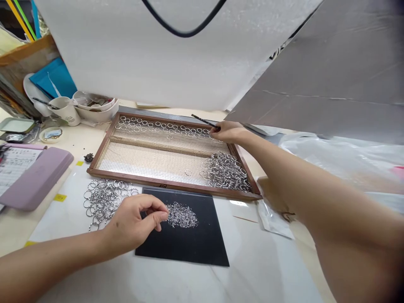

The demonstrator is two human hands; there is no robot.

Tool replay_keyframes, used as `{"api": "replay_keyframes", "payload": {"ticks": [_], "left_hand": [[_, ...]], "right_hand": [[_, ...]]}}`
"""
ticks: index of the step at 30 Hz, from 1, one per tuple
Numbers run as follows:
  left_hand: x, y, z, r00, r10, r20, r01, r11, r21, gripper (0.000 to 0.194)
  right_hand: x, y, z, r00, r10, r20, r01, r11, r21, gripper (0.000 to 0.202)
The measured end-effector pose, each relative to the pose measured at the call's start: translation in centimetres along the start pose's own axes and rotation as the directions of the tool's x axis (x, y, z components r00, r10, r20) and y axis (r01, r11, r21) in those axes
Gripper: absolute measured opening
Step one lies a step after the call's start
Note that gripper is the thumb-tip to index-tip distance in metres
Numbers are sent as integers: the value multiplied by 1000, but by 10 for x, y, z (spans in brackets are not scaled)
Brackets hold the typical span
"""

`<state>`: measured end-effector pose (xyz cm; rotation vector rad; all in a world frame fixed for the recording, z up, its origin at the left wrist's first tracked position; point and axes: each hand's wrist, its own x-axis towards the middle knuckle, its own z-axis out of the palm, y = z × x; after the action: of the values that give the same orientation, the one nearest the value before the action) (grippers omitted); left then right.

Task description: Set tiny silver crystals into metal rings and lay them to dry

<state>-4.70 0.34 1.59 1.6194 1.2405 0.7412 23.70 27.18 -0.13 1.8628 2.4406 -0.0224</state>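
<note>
My right hand [229,132] is closed on a thin dark tool [203,120] over the far right part of a wooden-framed mesh tray [148,163]. Rows of silver rings [158,125] lie along the tray's far side, and a dense ring pile [227,170] fills its near right corner. My left hand [139,221] is pinched at thumb and forefinger, above the left edge of small silver pieces [182,215] on a black mat [189,248]. Whatever those fingertips hold is too small to make out. Loose rings [102,200] are heaped left of the mat, partly behind my left hand.
A purple case [39,176] and papers [19,162] are at the left. A white cup [66,111] and a tub of items [97,110] stand behind them. Clear plastic bags [341,155] lie at the right. A white panel [176,63] hangs over the far side.
</note>
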Motion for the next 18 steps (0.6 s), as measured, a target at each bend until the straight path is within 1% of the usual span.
{"api": "replay_keyframes", "payload": {"ticks": [3,5,11,18], "left_hand": [[0,1,-1,1000,-6,3,6,1000,-3,14],[-1,1,-1,1000,-8,8,8,1000,-7,14],[-1,1,-1,1000,-7,2,7,1000,-9,15],[-1,0,0,1000,14,-11,-14,1000,-12,14]], "right_hand": [[-3,-6,1,983,133,123,-133,991,-12,25],[-6,-11,1,971,180,159,-179,984,-20,25],[-12,-21,-2,974,175,140,-176,984,-4,19],[-10,-23,2,973,191,129,-194,981,11,17]]}}
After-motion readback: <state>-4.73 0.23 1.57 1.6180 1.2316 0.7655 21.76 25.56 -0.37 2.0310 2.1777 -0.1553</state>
